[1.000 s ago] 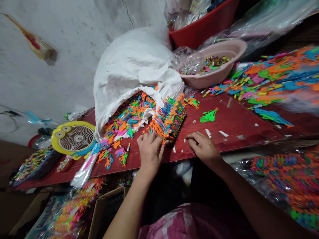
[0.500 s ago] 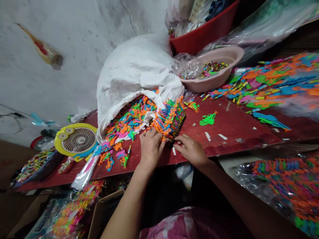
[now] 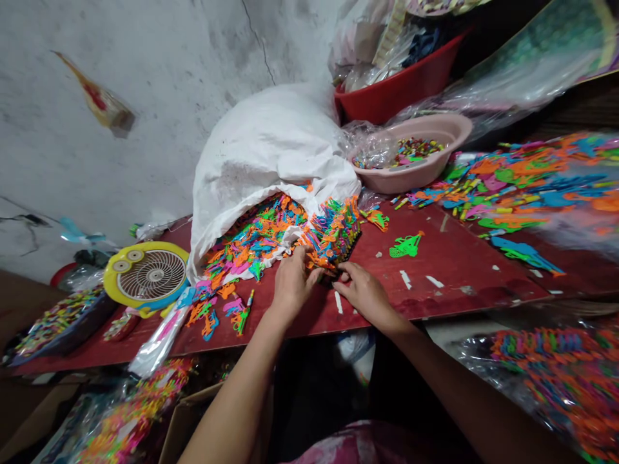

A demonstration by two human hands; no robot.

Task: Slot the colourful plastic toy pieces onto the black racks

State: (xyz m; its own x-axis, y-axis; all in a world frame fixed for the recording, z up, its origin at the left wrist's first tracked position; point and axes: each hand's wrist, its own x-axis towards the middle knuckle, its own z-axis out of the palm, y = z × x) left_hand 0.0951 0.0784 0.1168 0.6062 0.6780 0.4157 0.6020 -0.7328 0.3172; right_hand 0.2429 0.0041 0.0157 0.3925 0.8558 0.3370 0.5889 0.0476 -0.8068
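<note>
Over the red table (image 3: 464,264), left hand (image 3: 294,283) and right hand (image 3: 365,293) curl half-closed on neon plastic pieces (image 3: 331,238).

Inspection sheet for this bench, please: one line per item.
surface: scuffed red table, white flecks on it
things in hand: bright plastic shapes spilling from a white woven sack; dense bunch of shapes
grips: left hand on the bunch; right hand at its near edge
clutter: pink basin, yellow fan
cables: thin dark wire on the wall
surroundings: concrete wall
</note>
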